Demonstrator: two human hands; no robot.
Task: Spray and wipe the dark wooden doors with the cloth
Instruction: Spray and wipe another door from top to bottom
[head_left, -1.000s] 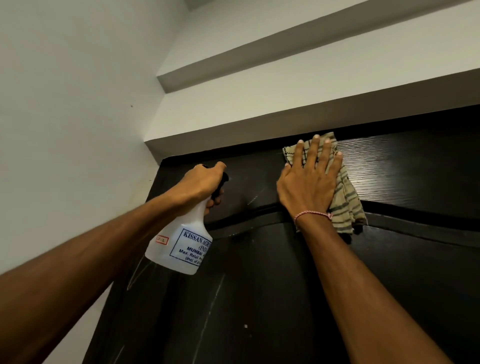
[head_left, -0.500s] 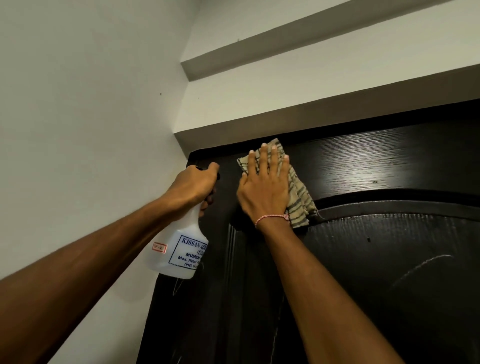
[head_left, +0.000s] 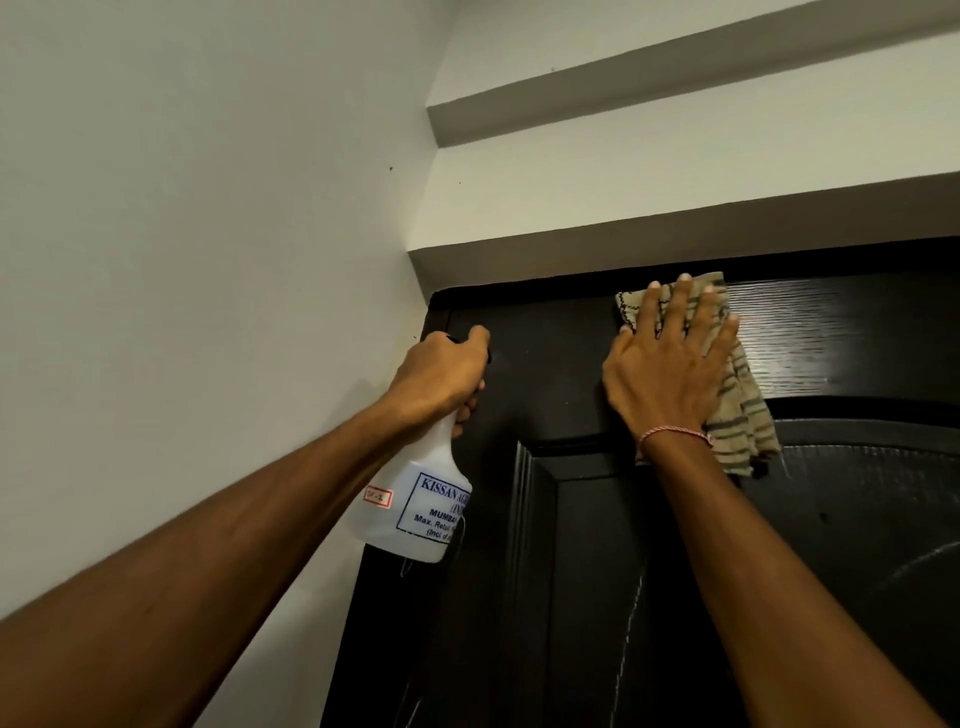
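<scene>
Cloth (head_left: 737, 395) rightward again, under right hand (head_left: 670, 374)

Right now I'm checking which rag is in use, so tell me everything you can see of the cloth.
The cloth is a beige woven rag with dark stripes and a dark stitched edge, looking soft and crumpled. The right hand presses it flat against the top rail of the dark wooden door, fingers spread over it. Its upper edge reaches close to the door's top; its lower corner hangs loose past the wrist over the arched panel below. Whether it is damp cannot be told.
</scene>
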